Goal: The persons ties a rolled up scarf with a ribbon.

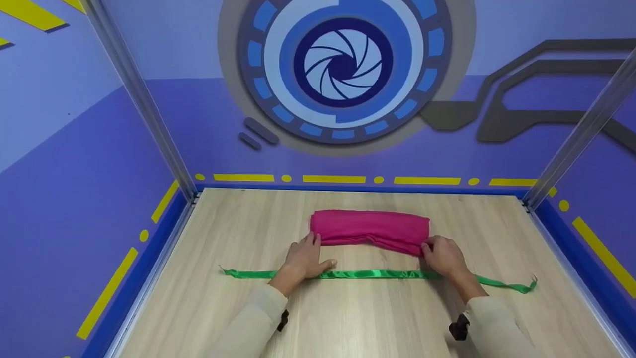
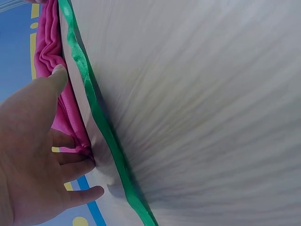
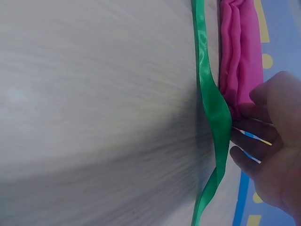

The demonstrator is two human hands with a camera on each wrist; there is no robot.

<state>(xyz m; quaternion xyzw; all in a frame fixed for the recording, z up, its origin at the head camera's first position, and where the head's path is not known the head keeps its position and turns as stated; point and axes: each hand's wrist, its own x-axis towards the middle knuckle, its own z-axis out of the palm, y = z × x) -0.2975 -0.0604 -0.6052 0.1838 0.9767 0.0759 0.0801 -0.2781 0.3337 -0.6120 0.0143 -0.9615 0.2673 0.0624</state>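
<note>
Though rumpled, cloth (image 1: 370,228) with fingers (image 1: 309,240) either end.

Beneath the fingers (image 1: 312,239) spreads a pale wood-grain surface (image 1: 189,298). Beyond them stands a blue-and-purple back wall (image 1: 189,119), bearing a round camera-aperture emblem (image 1: 343,67) straight ahead and brownish-grey angular bands (image 1: 449,117) farther to the right. Yellow dashes and dots (image 1: 334,179) line its foot. Well out to either side of the fingers, silver metal posts (image 1: 142,99) rise near the back corners, between back wall and purple side panels (image 1: 59,238).
</note>
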